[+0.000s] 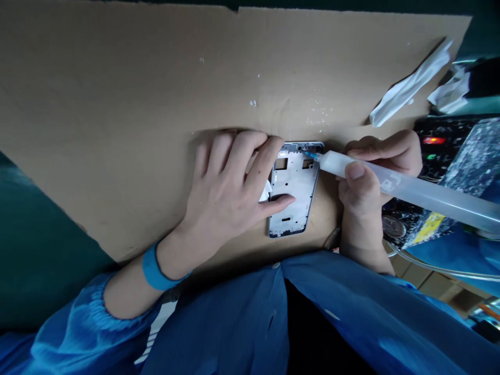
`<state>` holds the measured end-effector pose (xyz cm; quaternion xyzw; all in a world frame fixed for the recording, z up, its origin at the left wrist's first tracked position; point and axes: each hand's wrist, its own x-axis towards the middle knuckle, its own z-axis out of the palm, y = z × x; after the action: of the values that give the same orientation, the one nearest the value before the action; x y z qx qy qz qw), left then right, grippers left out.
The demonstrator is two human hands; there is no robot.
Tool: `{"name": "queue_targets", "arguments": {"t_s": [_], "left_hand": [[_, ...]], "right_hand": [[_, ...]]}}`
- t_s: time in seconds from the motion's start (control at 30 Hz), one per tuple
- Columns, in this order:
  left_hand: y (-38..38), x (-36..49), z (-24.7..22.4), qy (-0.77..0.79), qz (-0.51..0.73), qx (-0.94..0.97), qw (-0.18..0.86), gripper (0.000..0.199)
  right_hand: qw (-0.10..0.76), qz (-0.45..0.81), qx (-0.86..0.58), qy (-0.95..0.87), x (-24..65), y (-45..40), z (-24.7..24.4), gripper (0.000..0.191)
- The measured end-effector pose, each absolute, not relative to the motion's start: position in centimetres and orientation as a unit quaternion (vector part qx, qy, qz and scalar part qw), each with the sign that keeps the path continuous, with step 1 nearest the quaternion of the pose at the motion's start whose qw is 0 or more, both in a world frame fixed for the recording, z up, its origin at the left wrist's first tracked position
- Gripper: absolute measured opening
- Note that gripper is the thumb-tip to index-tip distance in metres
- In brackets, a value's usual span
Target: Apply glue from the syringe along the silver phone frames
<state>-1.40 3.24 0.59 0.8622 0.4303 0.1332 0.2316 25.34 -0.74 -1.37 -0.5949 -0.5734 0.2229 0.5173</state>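
Observation:
A metal phone frame [295,203] lies flat on the cardboard, its pale inner face up, with cut-outs and small holes. My left hand [234,182] grips it along its left edge, index finger at the top corner and thumb across the face. Some white wipe [266,191] shows beneath that hand. In my right hand [365,182] is a translucent dispensing syringe [422,192], held between thumb and fingers and slanting down to the left. Its blue needle tip [311,155] meets or hovers just over the frame's top right corner; contact is unclear.
The cardboard sheet [117,94] covers a green table and carries white specks. A folded white cloth strip [410,83] lies at the upper right. Beyond my right hand stands a smeared black control box [464,151] with red and green lights and a clear tube [441,268] nearby.

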Motion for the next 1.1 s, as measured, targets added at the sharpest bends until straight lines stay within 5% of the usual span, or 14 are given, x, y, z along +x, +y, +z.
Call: {"name": "queue_targets", "arguments": {"t_s": [1.1], "left_hand": [[3.2, -1.4, 0.7, 0.434, 0.135, 0.858, 0.239, 0.080]], "right_hand": [[0.505, 0.247, -0.607, -0.561, 24.8, -0.9, -1.0, 0.035]]}}
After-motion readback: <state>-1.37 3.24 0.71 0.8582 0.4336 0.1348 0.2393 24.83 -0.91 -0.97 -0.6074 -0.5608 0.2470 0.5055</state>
